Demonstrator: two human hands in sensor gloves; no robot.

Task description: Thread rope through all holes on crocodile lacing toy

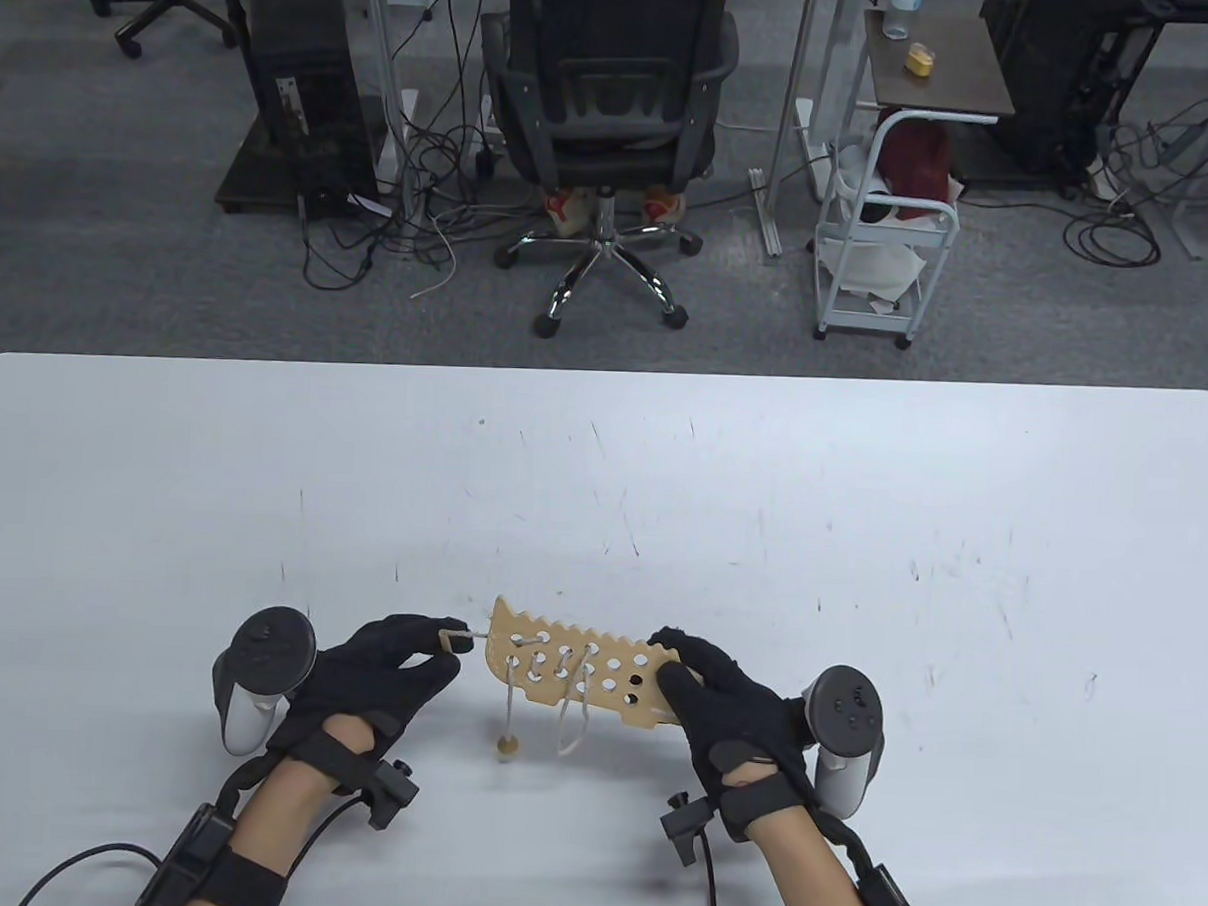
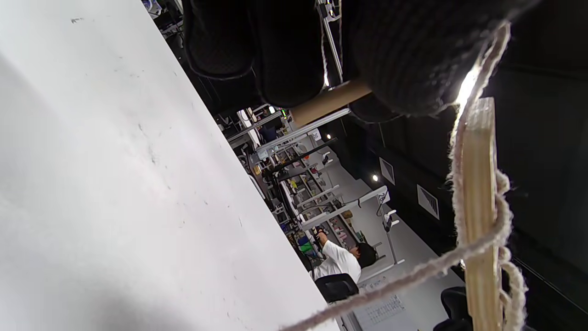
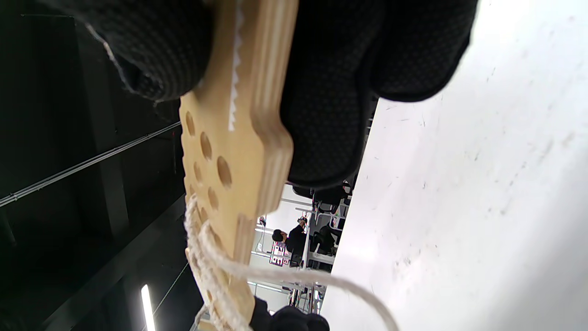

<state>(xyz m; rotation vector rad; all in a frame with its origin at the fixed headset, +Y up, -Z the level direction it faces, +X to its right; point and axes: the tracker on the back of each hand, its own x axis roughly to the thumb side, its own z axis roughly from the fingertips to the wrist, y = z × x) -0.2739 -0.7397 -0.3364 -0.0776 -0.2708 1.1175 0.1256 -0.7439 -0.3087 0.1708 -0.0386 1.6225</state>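
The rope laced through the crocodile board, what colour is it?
The rope is off-white or cream, shown best in the right wrist view.

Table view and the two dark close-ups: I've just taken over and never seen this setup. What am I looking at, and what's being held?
No robot here: these are a person's two hands in black sensor gloves, each with a grey tracker strapped to its back. The table view looks down at the white table. The two close-ups come from cameras on the wrists, tilted, so the table looks slanted.

The right hand grips one end of the pale wooden crocodile lacing board with round holes, lifted off the table. In the right wrist view its fingers wrap that board's end.

The left hand pinches the small wooden needle-like tip of the off-white rope beside the board's other end. The rope already runs through several holes; loops and a small wooden bead hang below.
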